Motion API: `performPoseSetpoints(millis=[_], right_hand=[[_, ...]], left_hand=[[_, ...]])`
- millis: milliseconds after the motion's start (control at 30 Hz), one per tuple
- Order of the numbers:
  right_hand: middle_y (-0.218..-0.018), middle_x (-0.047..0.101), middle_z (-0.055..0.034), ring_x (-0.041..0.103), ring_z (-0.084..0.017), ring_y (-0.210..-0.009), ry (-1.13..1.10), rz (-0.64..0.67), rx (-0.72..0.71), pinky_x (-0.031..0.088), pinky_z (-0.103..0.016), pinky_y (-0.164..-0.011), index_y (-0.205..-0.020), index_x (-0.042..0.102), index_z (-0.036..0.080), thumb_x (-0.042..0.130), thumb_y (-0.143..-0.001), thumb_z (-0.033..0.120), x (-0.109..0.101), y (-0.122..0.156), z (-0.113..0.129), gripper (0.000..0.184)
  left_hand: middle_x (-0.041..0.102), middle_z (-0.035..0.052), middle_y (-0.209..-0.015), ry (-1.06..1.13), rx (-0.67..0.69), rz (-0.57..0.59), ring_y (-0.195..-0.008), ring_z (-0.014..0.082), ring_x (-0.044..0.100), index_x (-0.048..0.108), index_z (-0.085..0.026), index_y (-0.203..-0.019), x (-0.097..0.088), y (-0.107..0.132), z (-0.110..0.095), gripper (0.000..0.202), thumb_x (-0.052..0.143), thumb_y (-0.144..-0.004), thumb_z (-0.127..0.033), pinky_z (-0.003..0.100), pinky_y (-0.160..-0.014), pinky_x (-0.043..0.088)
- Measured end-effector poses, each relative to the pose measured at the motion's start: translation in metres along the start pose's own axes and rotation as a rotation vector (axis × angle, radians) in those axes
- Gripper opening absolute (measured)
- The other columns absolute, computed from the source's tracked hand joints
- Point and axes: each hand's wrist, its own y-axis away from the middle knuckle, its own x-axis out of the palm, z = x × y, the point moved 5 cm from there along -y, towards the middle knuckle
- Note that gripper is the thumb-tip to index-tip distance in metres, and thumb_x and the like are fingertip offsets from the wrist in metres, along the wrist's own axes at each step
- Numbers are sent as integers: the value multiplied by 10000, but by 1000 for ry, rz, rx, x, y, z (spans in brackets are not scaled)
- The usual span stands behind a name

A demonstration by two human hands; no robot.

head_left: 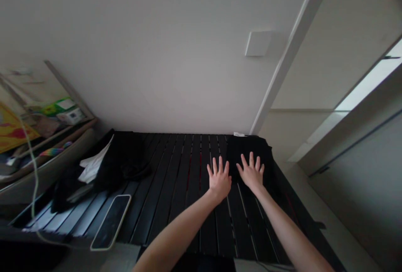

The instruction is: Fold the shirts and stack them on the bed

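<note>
At the far left, a bin (84, 136) full of mixed packets stands by the wall, and a pale cable (34, 175) loops down in front of it. On the left end of the slatted counter (176, 171) lies a heap of dark clothing (125, 159) with a white cloth (94, 166) in it; it is best left clear of the arms' sweep. The phone (111, 221) lies near the front edge, well apart from both hands, so elbows should keep off that side.

Further right, the left hand (220, 182) is over the slats just beside a piece of black cloth (246, 144). Its grip is spread, back of the hand up, pinching nothing. The right hand (252, 173) is over the black cloth, fingers likewise fanned; whether the palm presses down I cannot tell.

The black cloth lies at the counter's right end, near the wall, a small white piece (239, 134) at its far edge. Soft fabric probably answers best to flat fingers and light, even pressure, since hard pushing could drag it into ridges or over the slat gaps. Black on black hides the edges, so feel for them.
</note>
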Motion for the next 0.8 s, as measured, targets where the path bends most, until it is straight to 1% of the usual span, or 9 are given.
performPoseSetpoints(millis=[67, 100, 200, 300, 433, 500, 567, 667, 800], right_hand=[[-1585, 148, -97, 136, -361, -1420, -11, 89, -10, 107, -555, -1100, -1492, 255, 282, 214, -955, 532, 31, 15, 7, 594], [-1583, 157, -98, 136, -358, -1422, -10, 103, -11, 92, -551, -1105, -1497, 239, 279, 207, -953, 535, 41, 21, 9, 602], [-1583, 162, -92, 117, -358, -1426, -7, 99, -7, 64, -538, -1115, -1503, 214, 266, 181, -948, 549, 52, 26, 9, 624], [-1584, 162, -85, 124, -355, -1426, -17, 109, -9, 56, -536, -1118, -1506, 202, 260, 148, -944, 551, 53, 24, 7, 635], [-1585, 159, -80, 129, -346, -1427, -31, 106, 6, 49, -534, -1121, -1503, 213, 275, 142, -945, 521, 53, 24, 6, 614], [-1584, 162, -85, 128, -346, -1428, -63, 114, 19, 52, -551, -1117, -1498, 233, 281, 137, -949, 492, 55, 26, 8, 596], [-1581, 174, -93, 119, -347, -1430, -109, 107, 39, 50, -584, -1107, -1491, 260, 278, 115, -953, 451, 55, 29, 12, 583], [-1569, 209, -102, 85, -375, -1429, -191, 84, 100, 30, -677, -1064, -1476, 310, 276, 83, -954, 409, 54, 33, 17, 584], [-1558, 248, -83, 61, -401, -1424, -275, 79, 133, 16, -764, -998, -1462, 334, 306, 84, -953, 427, 58, 32, 17, 580]], left_hand=[[176, 86, -1581, -30, -15, 57, -1440, 379, 75, 347, -251, -1460, 19, 18, 19, 584, 412, -913, -445, 657, -1092, 188], [183, 85, -1580, -46, -28, 72, -1440, 379, 72, 367, -249, -1451, 25, 26, 31, 575, 400, -916, -457, 660, -1092, 181], [196, 77, -1577, -105, -99, 71, -1443, 373, 69, 386, -255, -1442, 27, 40, 77, 564, 382, -921, -472, 650, -1097, 173], [225, 104, -1566, -189, -242, 24, -1440, 373, 89, 403, -243, -1433, 7, 48, 140, 551, 389, -923, -451, 633, -1103, 161], [234, 189, -1546, -357, -501, -83, -1432, 390, 110, 401, -164, -1431, -37, 67, 240, 548, 420, -912, -344, 614, -1104, 135], [241, 206, -1538, -435, -606, -85, -1425, 410, 112, 395, -145, -1430, -56, 84, 287, 561, 453, -887, -272, 624, -1092, 135], [306, 207, -1510, -460, -670, -49, -1405, 424, 174, 440, -141, -1397, -68, 101, 326, 516, 439, -886, -214, 632, -1074, 166], [391, 148, -1480, -383, -659, 11, -1366, 396, 287, 519, -207, -1314, -73, 121, 363, 411, 388, -926, -234, 634, -1036, 244], [434, 87, -1461, -314, -618, 12, -1342, 342, 348, 551, -254, -1246, -69, 132, 376, 371, 311, -963, -247, 596, -1006, 324]])
